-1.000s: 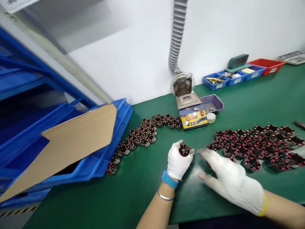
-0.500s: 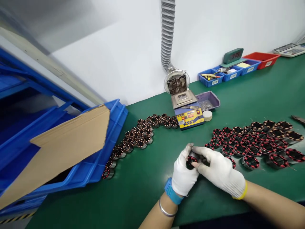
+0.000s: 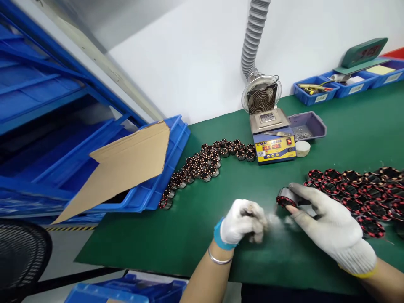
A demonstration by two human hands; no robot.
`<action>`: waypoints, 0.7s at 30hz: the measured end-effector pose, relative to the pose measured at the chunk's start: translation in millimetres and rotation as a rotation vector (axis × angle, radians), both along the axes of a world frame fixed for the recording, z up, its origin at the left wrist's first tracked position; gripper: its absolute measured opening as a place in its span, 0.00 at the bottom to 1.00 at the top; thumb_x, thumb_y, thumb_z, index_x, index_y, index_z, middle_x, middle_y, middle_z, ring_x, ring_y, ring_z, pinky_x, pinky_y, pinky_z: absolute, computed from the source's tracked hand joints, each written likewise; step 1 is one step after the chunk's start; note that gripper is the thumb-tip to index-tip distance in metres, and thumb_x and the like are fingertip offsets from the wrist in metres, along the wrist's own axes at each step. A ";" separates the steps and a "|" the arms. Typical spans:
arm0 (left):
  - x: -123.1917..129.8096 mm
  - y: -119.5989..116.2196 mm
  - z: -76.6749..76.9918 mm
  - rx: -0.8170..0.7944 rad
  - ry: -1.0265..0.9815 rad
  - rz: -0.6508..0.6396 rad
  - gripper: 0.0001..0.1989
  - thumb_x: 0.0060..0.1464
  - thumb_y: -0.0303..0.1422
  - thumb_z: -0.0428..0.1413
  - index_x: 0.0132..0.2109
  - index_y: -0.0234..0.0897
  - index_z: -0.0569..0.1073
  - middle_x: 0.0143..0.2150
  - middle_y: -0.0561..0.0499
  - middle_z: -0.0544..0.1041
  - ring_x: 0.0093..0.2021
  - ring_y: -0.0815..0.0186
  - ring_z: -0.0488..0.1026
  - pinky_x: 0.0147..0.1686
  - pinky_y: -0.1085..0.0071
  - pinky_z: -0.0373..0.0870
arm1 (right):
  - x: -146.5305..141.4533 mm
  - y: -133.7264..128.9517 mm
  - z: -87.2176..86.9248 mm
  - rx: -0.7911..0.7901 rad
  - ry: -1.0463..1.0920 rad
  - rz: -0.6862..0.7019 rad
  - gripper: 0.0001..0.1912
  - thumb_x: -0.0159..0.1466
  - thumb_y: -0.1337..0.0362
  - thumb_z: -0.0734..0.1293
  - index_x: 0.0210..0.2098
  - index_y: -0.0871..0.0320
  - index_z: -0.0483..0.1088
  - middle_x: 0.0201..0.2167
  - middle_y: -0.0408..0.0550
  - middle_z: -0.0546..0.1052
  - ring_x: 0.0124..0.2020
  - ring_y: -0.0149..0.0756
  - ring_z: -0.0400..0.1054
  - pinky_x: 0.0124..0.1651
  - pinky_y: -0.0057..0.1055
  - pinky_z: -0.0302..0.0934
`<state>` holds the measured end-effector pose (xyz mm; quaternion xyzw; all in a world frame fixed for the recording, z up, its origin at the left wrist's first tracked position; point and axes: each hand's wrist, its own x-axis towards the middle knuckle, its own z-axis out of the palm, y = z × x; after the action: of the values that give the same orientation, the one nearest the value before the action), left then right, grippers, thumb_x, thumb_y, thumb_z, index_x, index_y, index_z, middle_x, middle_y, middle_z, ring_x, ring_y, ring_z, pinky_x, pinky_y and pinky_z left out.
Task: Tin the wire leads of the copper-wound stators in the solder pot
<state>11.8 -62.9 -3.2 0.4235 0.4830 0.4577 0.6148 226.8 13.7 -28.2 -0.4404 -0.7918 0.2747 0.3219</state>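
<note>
My right hand (image 3: pixel 331 227), in a white glove with a bare thumb tip, grips a motor stator (image 3: pixel 287 197) between thumb and fingers. The stator is a short grey metal ring with red and black windings. It is held tilted over the green table. To its left, my left hand (image 3: pixel 243 221), also gloved, is apart from the stator. Its fingers are loosely curled and somewhat blurred, with nothing visible between them. Several red-wound stators (image 3: pixel 352 189) stand grouped right of my right hand. Another group of copper-wound stators (image 3: pixel 200 164) runs in a curve at the left.
A solder pot (image 3: pixel 274 147) with a lit display stands at the back below a fan and duct (image 3: pixel 255 38). Beside it are a purple tray (image 3: pixel 318 126) and a round white container (image 3: pixel 302 148). A blue crate (image 3: pixel 181 134) with cardboard (image 3: pixel 135 155) borders the left.
My hands have moved apart: the left has let go of the stator, while the right has carried it to the right. The camera view has turned left.
</note>
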 end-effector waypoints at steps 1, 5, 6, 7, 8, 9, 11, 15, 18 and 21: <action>-4.1 -0.6 -0.4 0.052 -0.044 0.060 0.16 0.48 0.45 0.64 0.28 0.36 0.74 0.18 0.52 0.72 0.14 0.69 0.64 0.15 0.73 0.58 | 0.7 -0.1 -0.4 -0.032 0.009 -0.025 0.23 0.66 0.53 0.67 0.59 0.52 0.73 0.51 0.52 0.80 0.46 0.45 0.79 0.53 0.44 0.75; 9.9 6.1 -8.3 0.222 0.089 0.349 0.34 0.46 0.67 0.57 0.36 0.37 0.73 0.25 0.50 0.75 0.20 0.69 0.66 0.21 0.72 0.63 | -1.9 -1.5 -0.2 -0.080 0.025 -0.031 0.24 0.66 0.52 0.67 0.59 0.51 0.73 0.50 0.50 0.80 0.44 0.43 0.79 0.51 0.42 0.76; 18.4 8.0 -9.8 0.215 0.182 0.350 0.32 0.47 0.65 0.58 0.36 0.37 0.72 0.26 0.51 0.74 0.22 0.68 0.67 0.23 0.71 0.65 | -3.7 -2.0 1.0 -0.073 0.020 -0.014 0.23 0.65 0.53 0.67 0.58 0.52 0.74 0.50 0.50 0.81 0.44 0.44 0.79 0.51 0.43 0.76; 26.4 9.1 -10.5 0.201 0.288 0.364 0.28 0.49 0.62 0.59 0.33 0.38 0.71 0.25 0.52 0.73 0.23 0.68 0.67 0.24 0.71 0.66 | -5.6 -2.4 2.7 -0.064 0.018 0.002 0.23 0.65 0.54 0.67 0.57 0.53 0.74 0.50 0.50 0.81 0.45 0.45 0.79 0.51 0.44 0.76; 32.7 9.0 -10.2 0.184 0.367 0.354 0.24 0.53 0.57 0.59 0.31 0.39 0.70 0.24 0.53 0.72 0.23 0.68 0.66 0.25 0.71 0.66 | -7.5 -2.9 4.8 -0.057 0.018 0.015 0.23 0.64 0.55 0.67 0.56 0.54 0.75 0.49 0.51 0.81 0.44 0.45 0.79 0.51 0.45 0.76; 36.2 7.8 -9.0 0.161 0.404 0.345 0.21 0.56 0.53 0.58 0.30 0.40 0.69 0.23 0.53 0.71 0.23 0.69 0.66 0.25 0.72 0.66 | -9.1 -3.3 6.9 -0.060 0.020 0.022 0.22 0.64 0.55 0.67 0.56 0.54 0.75 0.49 0.51 0.81 0.44 0.45 0.79 0.50 0.45 0.76; 34.1 2.9 -5.1 0.106 0.340 0.307 0.19 0.58 0.49 0.57 0.28 0.40 0.68 0.21 0.54 0.70 0.20 0.70 0.63 0.22 0.72 0.63 | -10.9 -3.8 10.7 -0.089 0.033 0.014 0.22 0.64 0.55 0.67 0.54 0.55 0.76 0.46 0.51 0.82 0.41 0.44 0.80 0.48 0.43 0.77; 12.3 -4.0 -0.2 0.146 0.083 0.373 0.24 0.58 0.54 0.55 0.26 0.40 0.65 0.16 0.55 0.67 0.15 0.72 0.57 0.16 0.73 0.55 | -9.9 -3.8 12.1 -0.169 0.069 -0.035 0.22 0.62 0.54 0.69 0.53 0.54 0.77 0.41 0.49 0.83 0.34 0.41 0.79 0.42 0.37 0.78; 12.6 -0.2 -3.1 0.199 0.154 0.446 0.23 0.57 0.55 0.55 0.28 0.39 0.69 0.19 0.53 0.70 0.17 0.70 0.61 0.16 0.74 0.57 | -8.2 -2.8 8.7 -0.184 0.093 -0.053 0.23 0.62 0.53 0.69 0.54 0.54 0.77 0.43 0.50 0.83 0.35 0.40 0.80 0.41 0.36 0.78; 29.1 2.2 -6.5 0.133 0.274 0.258 0.16 0.52 0.46 0.63 0.29 0.38 0.72 0.23 0.51 0.74 0.21 0.69 0.67 0.19 0.74 0.63 | -7.2 -2.1 5.1 -0.150 0.080 -0.036 0.23 0.63 0.54 0.69 0.55 0.54 0.76 0.46 0.51 0.82 0.40 0.42 0.80 0.45 0.39 0.77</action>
<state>40.9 -60.7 -9.8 0.4560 0.5812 0.5015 0.4503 219.6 11.6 -23.1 -0.4660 -0.7476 0.3446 0.3244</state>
